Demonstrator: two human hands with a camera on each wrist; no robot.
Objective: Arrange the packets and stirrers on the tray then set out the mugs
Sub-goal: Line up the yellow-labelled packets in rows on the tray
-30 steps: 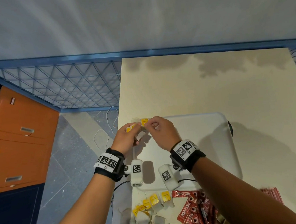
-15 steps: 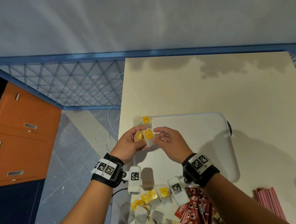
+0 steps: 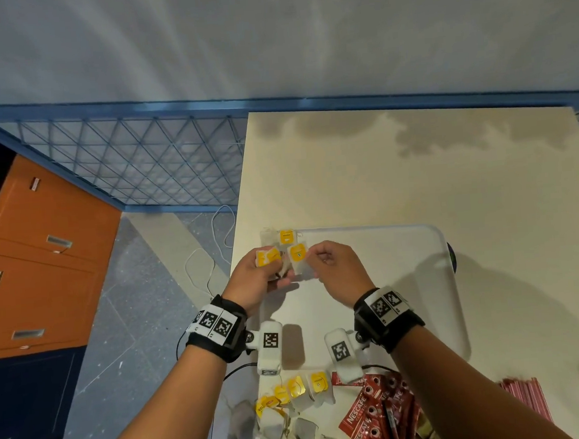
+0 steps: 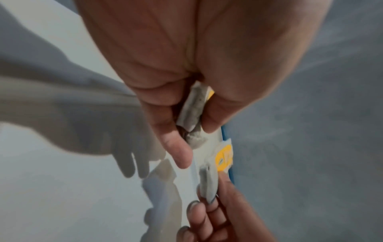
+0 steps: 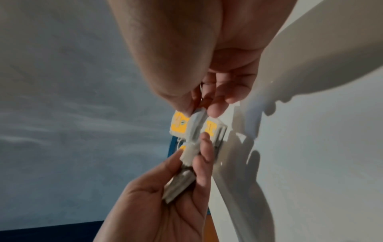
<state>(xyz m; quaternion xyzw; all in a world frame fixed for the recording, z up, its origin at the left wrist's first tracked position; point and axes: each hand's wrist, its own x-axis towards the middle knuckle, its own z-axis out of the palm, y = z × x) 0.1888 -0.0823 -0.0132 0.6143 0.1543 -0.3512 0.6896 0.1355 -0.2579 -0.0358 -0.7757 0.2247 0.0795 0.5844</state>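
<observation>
I stand at the cream table [image 3: 398, 177], and the white tray [image 3: 405, 279] lies on it toward the near edge. I judge I am early in the first step, laying the packets out on the tray; no mugs are in view, so that step is not yet begun.

One tea bag [image 3: 284, 236] with a yellow tag already lies at the tray's far left corner. Just off the tray's near edge a heap of tea bags [image 3: 294, 400] waits, with red Nescafe sachets [image 3: 373, 415] beside it and a bundle of red stirrers [image 3: 526, 398] farther toward the table's right edge.

Both my hands are up over the tray's left edge. My left hand [image 3: 258, 279] is curled round a small stack of tea bags [image 5: 180, 181], thumb on one side and fingers on the other. My right hand [image 3: 332, 267] pinches a single tea bag [image 3: 298, 257] by its top, between thumb and forefinger, so the bag hangs beyond my fingertips [image 5: 215, 111] and touches the stack in my left hand.

The next move, I reckon, calls for drawing this one bag free of the stack without dragging its neighbours or snagging a string, then laying it flat next to the bag in the far left corner.
</observation>
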